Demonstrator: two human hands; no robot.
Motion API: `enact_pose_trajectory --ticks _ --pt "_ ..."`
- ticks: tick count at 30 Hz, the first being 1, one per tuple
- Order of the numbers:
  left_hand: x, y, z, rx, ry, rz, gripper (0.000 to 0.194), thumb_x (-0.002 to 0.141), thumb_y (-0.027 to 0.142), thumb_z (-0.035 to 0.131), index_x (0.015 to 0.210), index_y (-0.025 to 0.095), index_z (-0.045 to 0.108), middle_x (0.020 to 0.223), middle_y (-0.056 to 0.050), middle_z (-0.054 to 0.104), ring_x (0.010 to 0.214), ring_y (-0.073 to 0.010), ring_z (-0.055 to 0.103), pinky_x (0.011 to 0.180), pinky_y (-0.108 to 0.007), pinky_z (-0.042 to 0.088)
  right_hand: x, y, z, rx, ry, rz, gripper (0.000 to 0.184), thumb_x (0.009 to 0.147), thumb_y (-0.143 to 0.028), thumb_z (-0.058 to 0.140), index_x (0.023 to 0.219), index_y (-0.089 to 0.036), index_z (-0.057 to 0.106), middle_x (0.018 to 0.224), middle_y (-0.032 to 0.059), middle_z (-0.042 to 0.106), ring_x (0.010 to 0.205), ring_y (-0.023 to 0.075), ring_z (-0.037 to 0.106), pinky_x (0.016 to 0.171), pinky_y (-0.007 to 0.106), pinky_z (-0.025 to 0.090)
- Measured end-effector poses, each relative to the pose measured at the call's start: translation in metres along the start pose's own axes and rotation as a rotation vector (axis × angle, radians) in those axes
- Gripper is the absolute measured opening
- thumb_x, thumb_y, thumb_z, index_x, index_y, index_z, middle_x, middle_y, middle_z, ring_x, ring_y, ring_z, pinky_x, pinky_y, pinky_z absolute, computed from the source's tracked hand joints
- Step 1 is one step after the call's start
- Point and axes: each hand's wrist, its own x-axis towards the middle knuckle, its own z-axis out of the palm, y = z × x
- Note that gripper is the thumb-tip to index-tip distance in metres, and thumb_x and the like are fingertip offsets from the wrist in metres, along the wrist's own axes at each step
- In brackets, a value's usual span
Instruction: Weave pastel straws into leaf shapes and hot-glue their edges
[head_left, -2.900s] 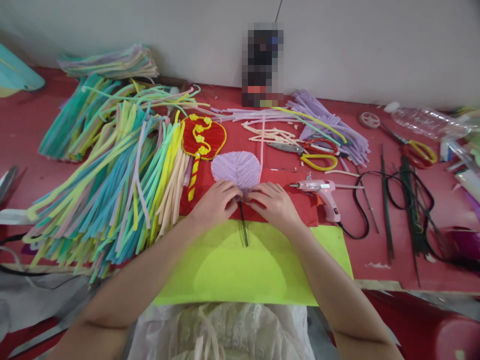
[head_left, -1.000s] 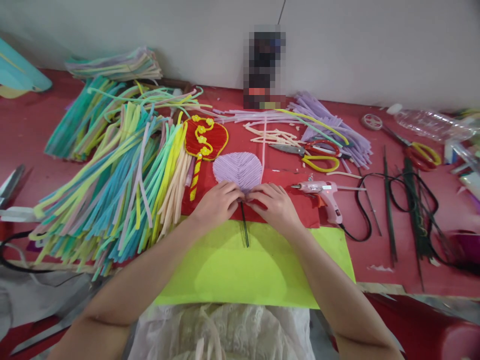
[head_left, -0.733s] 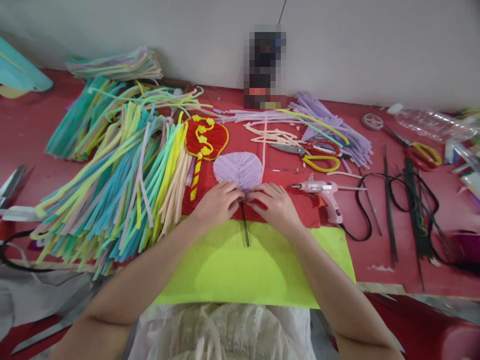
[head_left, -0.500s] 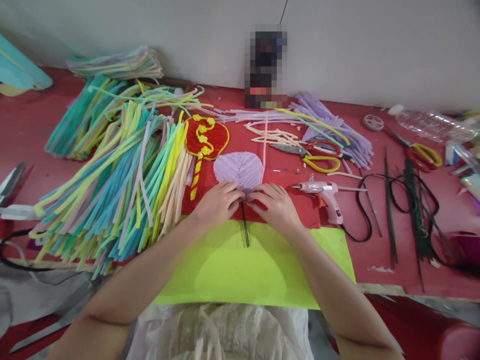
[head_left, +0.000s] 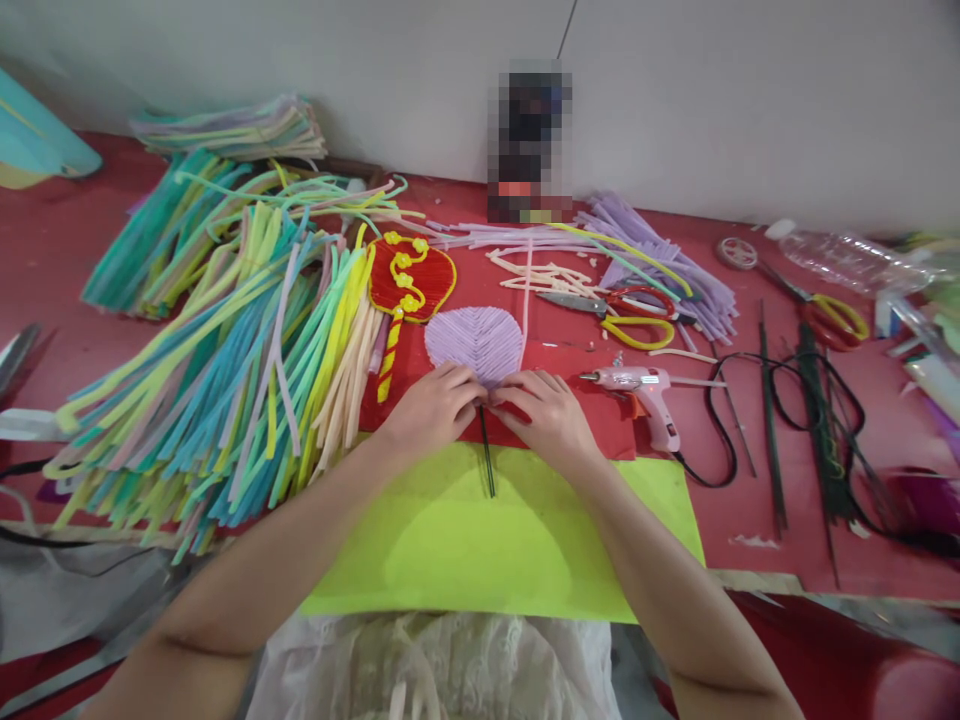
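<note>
A rounded lilac fan shape of pipe cleaners (head_left: 475, 338), laid in slanting rows from a middle rib, rests on the red sheet (head_left: 412, 365). At its lower end my left hand (head_left: 436, 405) and my right hand (head_left: 547, 412) meet, fingertips pinched together on the base of the fan shape. Dark green wire stems (head_left: 487, 460) stick out below the fingers, toward me. The exact grip point is hidden by the fingers. One lilac pipe cleaner (head_left: 526, 285) stands along the right side of the shape. Just beyond my left hand lies a finished red fan (head_left: 431, 280) with yellow trim.
Heaped pipe cleaners (head_left: 247, 360) fill the left. To the right are scissors (head_left: 637, 332), a pink glue gun (head_left: 645, 382) with its black cord, green wire stems (head_left: 821, 430) and a plastic bottle (head_left: 855, 255). A yellow-green sheet (head_left: 480, 550) lies in front.
The camera view has shifted slightly. Both hands keep their pinch at the base of the lilac fan shape, with hardly any movement.
</note>
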Motion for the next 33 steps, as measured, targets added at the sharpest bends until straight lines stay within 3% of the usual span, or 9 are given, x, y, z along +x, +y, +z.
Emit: enact_pose_trajectory --ticks 33 --pt "0.0012 0.0016 -0.0006 -0.022 -0.011 -0.035 0.016 0.082 0.008 0.051 0.090 0.016 0.062 0.090 -0.005 0.060 0.091 -0.0193 0.055 0.084 -0.036 0.050 -0.0001 -0.0022 0.0029 -0.009 0.012 0.023 0.011 0.088 -0.026 0.058 0.090 -0.021 0.067 0.094 0.0053 0.067 0.083 0.0183 0.057 0.074 0.032 0.041"
